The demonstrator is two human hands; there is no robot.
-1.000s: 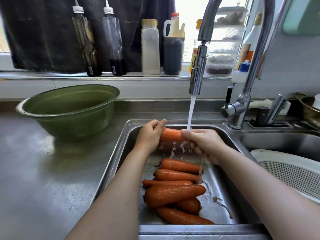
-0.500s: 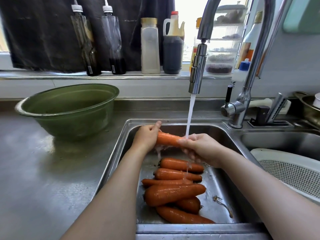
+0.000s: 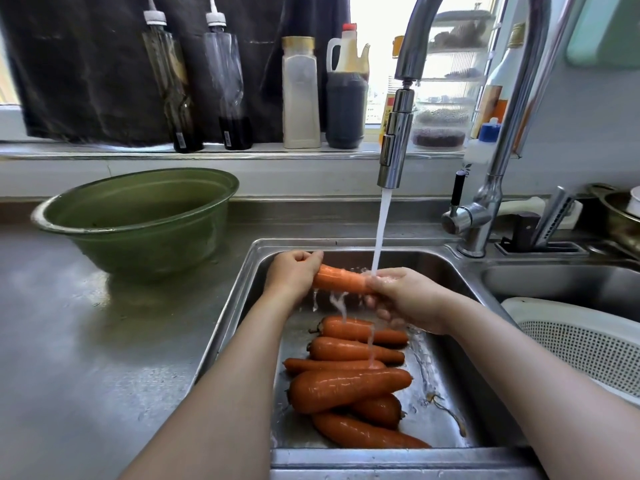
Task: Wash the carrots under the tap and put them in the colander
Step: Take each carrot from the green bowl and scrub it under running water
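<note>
- Centre of the frame, head view: my left hand (image 3: 292, 275) curls its fingers round the thick end of a smooth orange carrot (image 3: 337, 280), gripping it firmly.
- My right hand (image 3: 408, 299) clamps the carrot's other end, thumb on top and fingers curled underneath. The skin is wet and glossy.
- The carrot lies almost level between my two hands, above the back of the sink (image 3: 242, 289).
- The tap (image 3: 396, 147) is polished chrome, a tall curved neck ending in a cylindrical head at upper centre.
- A white stream of water (image 3: 381, 230) falls straight from it, lands where my right hand meets the carrot, and drips off in thin ragged strands.
- Six other carrots (image 3: 349, 384) lie heaped on the sink floor in the lower centre. They are tapered and shiny with wet, and mostly point right.
- The sink is a brushed steel rectangle with rounded corners, and its floor is beaded with water.
- The colander (image 3: 581, 344) is white plastic, round and pierced with fine holes. It sits in the neighbouring basin at the right edge, partly cut off by the frame and well apart from the held carrot.
- A round green bowl (image 3: 138, 220) with a rolled rim stands on the dull steel counter (image 3: 86, 341) at left.
- Two clear squeeze bottles (image 3: 169, 91) with white nozzles stand on the sill at upper left.
</note>
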